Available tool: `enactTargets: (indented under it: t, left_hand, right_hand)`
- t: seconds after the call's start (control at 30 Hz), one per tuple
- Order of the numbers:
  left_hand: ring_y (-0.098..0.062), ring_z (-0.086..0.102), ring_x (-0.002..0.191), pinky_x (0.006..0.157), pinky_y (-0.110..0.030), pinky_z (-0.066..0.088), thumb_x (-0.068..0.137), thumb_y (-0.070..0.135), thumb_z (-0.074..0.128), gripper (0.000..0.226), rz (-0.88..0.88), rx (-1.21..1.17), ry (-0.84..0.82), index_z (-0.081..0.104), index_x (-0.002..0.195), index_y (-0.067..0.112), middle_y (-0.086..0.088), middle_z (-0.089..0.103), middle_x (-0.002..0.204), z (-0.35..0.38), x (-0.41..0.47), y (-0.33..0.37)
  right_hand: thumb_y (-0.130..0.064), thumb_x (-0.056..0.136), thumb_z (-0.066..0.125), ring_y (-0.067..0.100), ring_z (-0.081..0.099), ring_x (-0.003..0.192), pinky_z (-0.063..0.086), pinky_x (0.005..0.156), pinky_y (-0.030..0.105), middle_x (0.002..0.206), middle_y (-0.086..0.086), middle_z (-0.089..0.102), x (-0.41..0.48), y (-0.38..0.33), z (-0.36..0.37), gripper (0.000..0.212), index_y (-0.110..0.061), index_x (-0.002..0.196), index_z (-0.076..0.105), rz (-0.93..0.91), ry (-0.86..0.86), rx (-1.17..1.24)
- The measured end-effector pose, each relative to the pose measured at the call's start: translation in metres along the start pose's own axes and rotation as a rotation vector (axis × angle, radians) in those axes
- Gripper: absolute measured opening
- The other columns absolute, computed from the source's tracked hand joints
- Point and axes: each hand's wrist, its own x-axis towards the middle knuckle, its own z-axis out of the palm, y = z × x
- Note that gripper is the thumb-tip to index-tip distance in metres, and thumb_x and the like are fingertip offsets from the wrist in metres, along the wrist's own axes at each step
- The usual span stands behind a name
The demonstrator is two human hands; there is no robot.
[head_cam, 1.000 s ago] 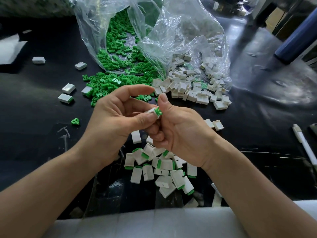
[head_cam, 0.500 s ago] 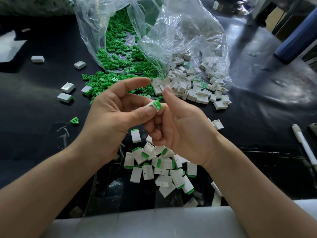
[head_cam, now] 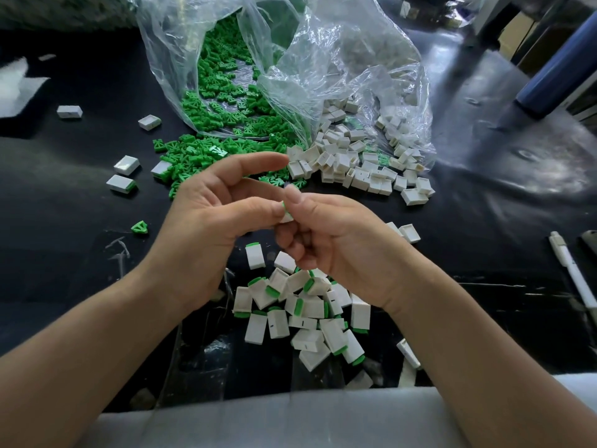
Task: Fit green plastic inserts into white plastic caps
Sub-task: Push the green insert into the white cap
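pinching one white cap (head_cam: 287, 217), green insert (head_cam: 283, 205) poking out, between my left grip (head_cam: 206, 237) and right grip (head_cam: 342, 247), i'm holding it just above the finished pile (head_cam: 307, 313) on the counter (head_cam: 74, 270) so it probably drops close.

Bright, soft daylight comes from about 1 o'clock, laying glare on the glossy black table (head_cam: 533, 166) and the clear bag (head_cam: 339, 53) (its creases sparkle). White caps (head_cam: 397, 147) behind the plastic look hazy; wide-angle distortion bends the edges.

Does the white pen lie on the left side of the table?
No, the white pen lies near the right edge of the black table.
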Motion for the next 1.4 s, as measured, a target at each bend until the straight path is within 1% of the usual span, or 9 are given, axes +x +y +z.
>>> enactTargets:
  t: [0.13,0.33,0.43,0.57,0.7,0.97,1.17,1.3,1.4]
  left_hand:
    - [-0.025,0.058,0.054,0.048,-0.03,0.051,0.066,0.003,0.059,0.037,0.012,0.019,0.013,0.066,0.099,0.018,-0.004,0.071,0.071,0.001,-0.001,0.0]
    - [-0.029,0.064,0.05,0.047,-0.031,0.053,0.066,-0.002,0.057,0.038,0.014,-0.028,-0.01,0.061,0.101,0.012,-0.009,0.071,0.068,0.005,-0.002,0.0]
    - [-0.029,0.064,0.051,0.049,-0.031,0.053,0.064,-0.006,0.054,0.042,0.017,-0.034,-0.014,0.06,0.102,0.011,-0.011,0.071,0.068,0.006,-0.002,-0.001]
    - [-0.027,0.066,0.056,0.053,-0.03,0.055,0.063,-0.008,0.054,0.044,0.021,-0.038,-0.005,0.061,0.101,0.012,-0.011,0.071,0.069,0.006,-0.002,-0.003]
    - [-0.018,0.07,0.082,0.07,-0.027,0.056,0.062,-0.006,0.055,0.045,0.019,-0.014,0.011,0.061,0.101,0.015,-0.009,0.072,0.072,0.003,-0.001,-0.005]
    - [-0.016,0.069,0.093,0.067,-0.024,0.055,0.06,-0.006,0.056,0.046,0.004,-0.053,0.032,0.062,0.101,0.014,-0.008,0.073,0.073,0.004,-0.001,-0.007]
    - [-0.017,0.068,0.094,0.068,-0.023,0.054,0.059,-0.006,0.056,0.046,-0.006,-0.058,0.044,0.062,0.101,0.013,-0.009,0.072,0.072,0.004,-0.001,-0.006]
    - [-0.017,0.069,0.093,0.069,-0.023,0.054,0.059,-0.007,0.056,0.046,-0.006,-0.052,0.055,0.062,0.1,0.013,-0.008,0.072,0.072,0.005,-0.001,-0.007]
    - [-0.017,0.069,0.093,0.069,-0.023,0.054,0.059,-0.007,0.056,0.045,-0.004,-0.053,0.061,0.063,0.099,0.013,-0.008,0.072,0.072,0.005,-0.001,-0.007]
  right_hand:
    - [-0.051,0.08,0.039,0.009,0.044,0.052,0.031,0.049,0.02,0.062,0.0,0.056,0.001,0.001,0.003,0.044,-0.01,0.081,0.055,0.061,-0.015,-0.06]
    - [-0.037,0.096,0.031,0.006,0.037,0.051,0.032,0.049,0.016,0.058,-0.006,0.044,-0.001,0.004,0.007,0.038,-0.013,0.074,0.051,-0.02,0.105,-0.23]
    - [-0.033,0.098,0.034,0.004,0.036,0.053,0.032,0.055,0.018,0.059,-0.008,0.041,0.0,0.006,0.007,0.035,-0.008,0.09,0.057,-0.03,0.138,-0.281]
    - [-0.032,0.098,0.036,0.0,0.04,0.053,0.031,0.061,0.021,0.059,-0.014,0.042,0.001,0.008,0.008,0.032,-0.02,0.072,0.05,-0.037,0.168,-0.333]
    - [-0.033,0.098,0.036,0.003,0.039,0.059,0.03,0.066,0.027,0.062,-0.014,0.042,0.003,0.01,0.008,0.031,-0.025,0.07,0.047,-0.051,0.191,-0.393]
    - [-0.034,0.098,0.035,0.002,0.038,0.06,0.029,0.065,0.027,0.064,-0.015,0.04,0.004,0.013,0.008,0.029,-0.032,0.07,0.044,-0.097,0.212,-0.464]
    - [-0.036,0.098,0.034,0.001,0.039,0.063,0.032,0.071,0.031,0.068,-0.015,0.041,0.007,0.015,0.009,0.033,-0.013,0.106,0.056,-0.092,0.229,-0.498]
    - [-0.035,0.098,0.034,0.002,0.04,0.066,0.034,0.072,0.032,0.069,-0.014,0.042,0.007,0.015,0.01,0.037,-0.008,0.113,0.056,-0.1,0.243,-0.502]
    - [-0.035,0.098,0.034,0.012,0.052,0.08,0.041,0.084,0.039,0.082,-0.003,0.055,0.007,0.014,0.011,0.037,-0.01,0.114,0.056,-0.094,0.253,-0.504]
